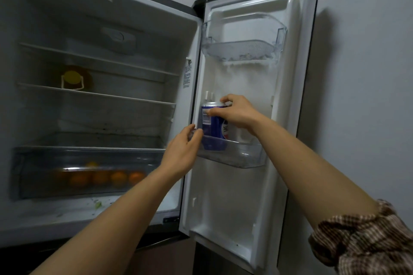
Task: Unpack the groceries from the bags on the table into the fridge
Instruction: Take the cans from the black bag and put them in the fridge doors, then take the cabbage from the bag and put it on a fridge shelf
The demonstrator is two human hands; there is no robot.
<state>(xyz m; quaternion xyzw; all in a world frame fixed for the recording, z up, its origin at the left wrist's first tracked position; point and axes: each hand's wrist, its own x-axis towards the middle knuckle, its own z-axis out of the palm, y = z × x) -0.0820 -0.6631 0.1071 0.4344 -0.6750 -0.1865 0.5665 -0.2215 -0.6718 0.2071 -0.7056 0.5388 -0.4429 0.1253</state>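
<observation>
Fridge door [252,82] open: our right grip [234,111] clasps blue metal can [214,126] in clear door bin [245,156]; left grip [182,152] pinches bin rim.

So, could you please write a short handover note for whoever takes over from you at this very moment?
Right hand: grips the top of the blue can, which stands at the left end of the middle door bin.
Left hand: holds that bin's left corner.
The fridge door is open. Oranges lie in the crisper drawer, and a yellow-lidded jar sits on a shelf.
Done: the can is in the bin, not yet released.
Left: let go of it, then fetch the rest. The bags and table are out of view, so I cannot tell how much remains.
</observation>
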